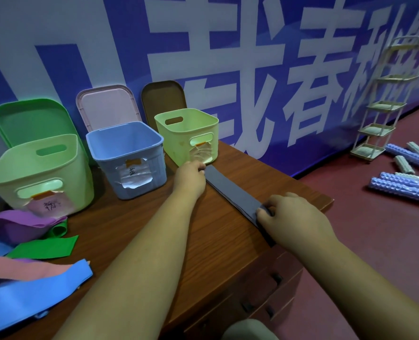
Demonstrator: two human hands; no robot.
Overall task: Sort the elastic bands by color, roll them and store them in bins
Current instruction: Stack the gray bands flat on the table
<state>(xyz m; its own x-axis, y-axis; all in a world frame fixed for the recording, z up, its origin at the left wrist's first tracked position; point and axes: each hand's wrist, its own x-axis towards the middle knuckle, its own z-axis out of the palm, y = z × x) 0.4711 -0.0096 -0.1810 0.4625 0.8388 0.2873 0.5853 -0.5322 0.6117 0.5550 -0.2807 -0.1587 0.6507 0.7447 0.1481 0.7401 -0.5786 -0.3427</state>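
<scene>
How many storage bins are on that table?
3. A pale green bin stands at the left, a blue bin in the middle, and a yellow-green bin at the right. All three are open, and none seems hidden.

Matt grey band [233, 192], glossy wooden table [154, 231], plastic bins [127, 153]

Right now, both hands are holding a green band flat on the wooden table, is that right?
Not quite: the band is dark grey, not green. The head view shows the left hand and right hand holding its ends flat on the wooden table.
</scene>
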